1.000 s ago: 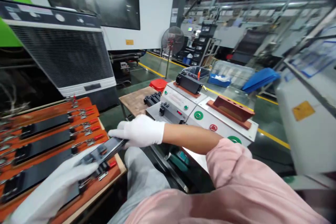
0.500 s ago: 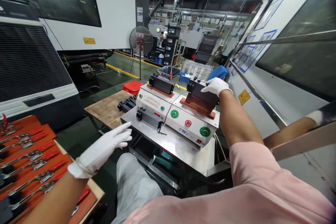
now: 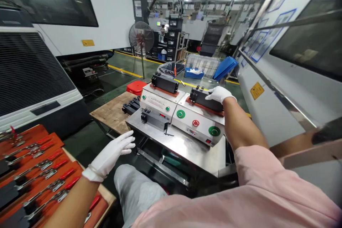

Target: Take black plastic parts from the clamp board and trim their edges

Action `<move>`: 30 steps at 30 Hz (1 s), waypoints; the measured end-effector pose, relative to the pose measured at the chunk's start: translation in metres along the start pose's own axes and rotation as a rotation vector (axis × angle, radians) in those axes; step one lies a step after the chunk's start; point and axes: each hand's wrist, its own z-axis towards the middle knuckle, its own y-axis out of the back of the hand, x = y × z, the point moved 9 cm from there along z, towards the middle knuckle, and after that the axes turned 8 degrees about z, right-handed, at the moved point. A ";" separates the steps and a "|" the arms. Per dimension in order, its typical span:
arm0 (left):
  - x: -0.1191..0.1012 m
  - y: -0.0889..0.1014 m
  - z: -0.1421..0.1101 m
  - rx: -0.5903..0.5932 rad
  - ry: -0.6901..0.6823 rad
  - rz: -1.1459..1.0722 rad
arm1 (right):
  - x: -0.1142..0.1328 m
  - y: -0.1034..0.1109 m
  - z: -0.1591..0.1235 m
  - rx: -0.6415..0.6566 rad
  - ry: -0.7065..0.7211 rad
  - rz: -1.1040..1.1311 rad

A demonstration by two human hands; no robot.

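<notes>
My right hand (image 3: 219, 93), in a white glove, rests on a long black part (image 3: 205, 99) that lies on the reddish fixture of the right control box (image 3: 199, 123); its fingers curl over the part's top edge. My left hand (image 3: 113, 154), also gloved, hovers open with fingers stretched out above my lap, just left of the steel table's front edge (image 3: 173, 146), holding nothing. A second black part (image 3: 165, 83) sits on the fixture of the left control box (image 3: 157, 104).
An orange clamp board (image 3: 40, 174) with red-handled toggle clamps and black parts lies at the lower left. A wooden table (image 3: 113, 112) with black parts stands behind, next to a red stool (image 3: 136, 87). A fan (image 3: 139, 37) and bins stand farther back. Large machines flank both sides.
My right hand carried the black part from the clamp board to the right box's fixture and lowered it flat. My left hand let go and now hovers open. My view swung right.
</notes>
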 end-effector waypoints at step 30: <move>-0.010 -0.242 0.113 0.091 -0.579 1.103 | -0.096 -0.150 -0.199 -0.468 -0.269 0.753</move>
